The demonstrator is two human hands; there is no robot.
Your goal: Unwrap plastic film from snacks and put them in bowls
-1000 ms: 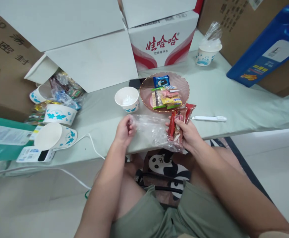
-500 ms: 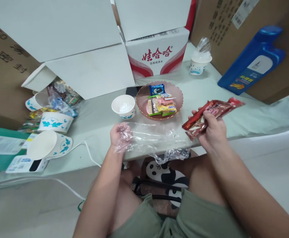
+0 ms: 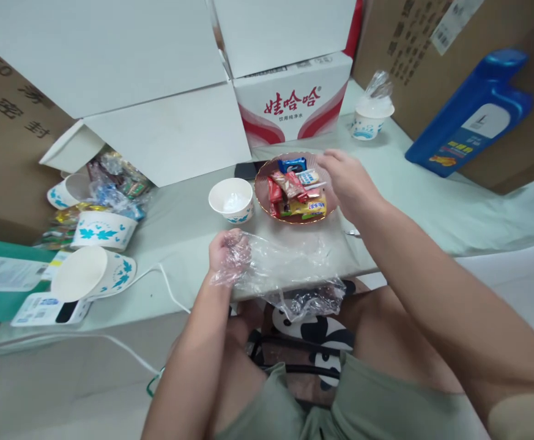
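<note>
My left hand (image 3: pixel 230 250) is closed around one end of a crumpled clear plastic bag (image 3: pixel 289 260), which stretches right and droops over the table's front edge. Beyond it stands a pink scalloped bowl (image 3: pixel 262 198) with several wrapped snacks inside: red-brown packets (image 3: pixel 289 185), a yellow packet (image 3: pixel 310 205) and a blue packet (image 3: pixel 293 165). My right hand (image 3: pixel 347 183) is at the bowl's right rim, its fingers closed over the edge; the hand partly hides that side. A white paper cup (image 3: pixel 232 198) with clear plastic inside stands just left of the bowl.
Behind the bowl stand white cartons (image 3: pixel 294 101). A blue bottle (image 3: pixel 471 116) and a cup holding a plastic bag (image 3: pixel 371 116) stand to the right. On the left are paper cups (image 3: pixel 104 230), wrapped snacks (image 3: pixel 124 177) and a white cable (image 3: pixel 168 287).
The red-brown packets have left my right hand and now lie in the bowl. That hand has moved left and away from me to the rim. My left hand still grips the bag.
</note>
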